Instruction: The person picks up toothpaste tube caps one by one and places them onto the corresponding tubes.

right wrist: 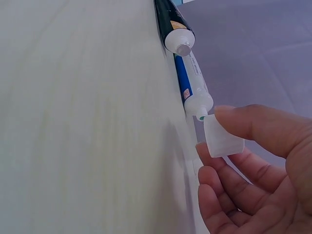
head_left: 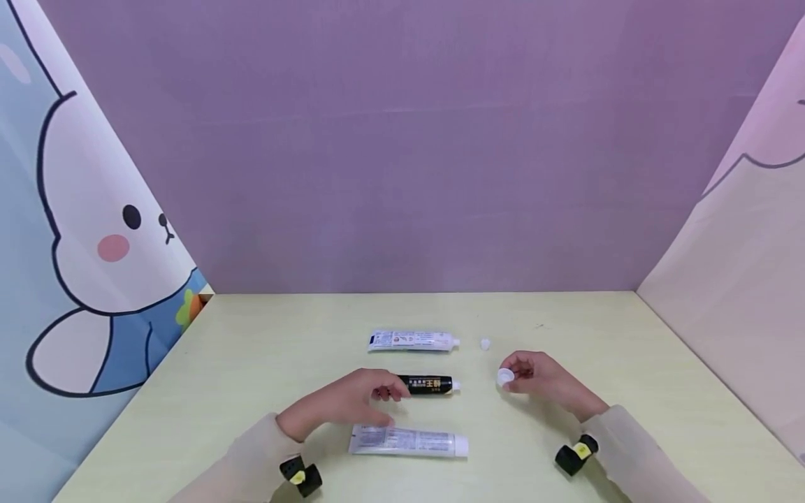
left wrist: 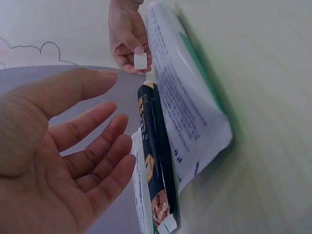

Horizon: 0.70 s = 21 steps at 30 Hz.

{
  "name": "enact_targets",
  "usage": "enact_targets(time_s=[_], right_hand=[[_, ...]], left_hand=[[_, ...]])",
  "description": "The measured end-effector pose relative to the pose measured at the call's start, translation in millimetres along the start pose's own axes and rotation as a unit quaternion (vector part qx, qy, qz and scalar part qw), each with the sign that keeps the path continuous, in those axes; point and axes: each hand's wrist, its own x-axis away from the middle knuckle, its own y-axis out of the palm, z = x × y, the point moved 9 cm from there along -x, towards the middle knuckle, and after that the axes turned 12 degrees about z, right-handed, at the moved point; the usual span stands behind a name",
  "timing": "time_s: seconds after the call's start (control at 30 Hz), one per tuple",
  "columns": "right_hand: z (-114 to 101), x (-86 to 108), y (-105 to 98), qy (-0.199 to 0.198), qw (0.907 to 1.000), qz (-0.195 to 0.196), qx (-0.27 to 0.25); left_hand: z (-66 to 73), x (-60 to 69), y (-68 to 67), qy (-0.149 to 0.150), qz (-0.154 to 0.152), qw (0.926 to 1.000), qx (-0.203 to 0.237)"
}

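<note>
My right hand (head_left: 534,377) pinches a white cap (right wrist: 223,137) between thumb and fingers, just above the table and right of the tubes. With loosely bent fingers and nothing in its grasp, my left hand (head_left: 363,395) hovers over the left end of a black toothpaste tube (head_left: 430,385). That tube lies uncapped, a silvery seal on its nozzle (right wrist: 183,49). Nearer me lies a white toothpaste tube (head_left: 409,443) with its cap (head_left: 461,446) on; my left thumb overlaps its upper edge in the head view. Farthest back is a white-and-blue toothpaste tube (head_left: 410,341), uncapped.
A small white cap (head_left: 485,344) sits on the pale table (head_left: 251,349), right of the back tube's nozzle. A purple panel (head_left: 428,175) rises behind the table. Printed cloths (head_left: 107,244) flank it on both sides.
</note>
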Motion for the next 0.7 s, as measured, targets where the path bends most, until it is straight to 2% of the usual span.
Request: enact_targets(time_s=[0.17,0.43,0.7], right_hand=[[-4,1.2,1,-0.01,0.9999,-0.002,-0.003],[-10,2.3,4,-0.02,0.9997,-0.008,-0.011],[-17,5.8,7,-0.031,0.9994,-0.006,-0.016]], left_hand=[[-4.0,-8.8,-5.4,0.009,0.026,0.9996,-0.009],[-8.7,-26.3,-10.5,0.021,0.053,0.9984,0.002],[-14.4,-37.6,-9.0,0.022,0.058,0.998,-0.006]])
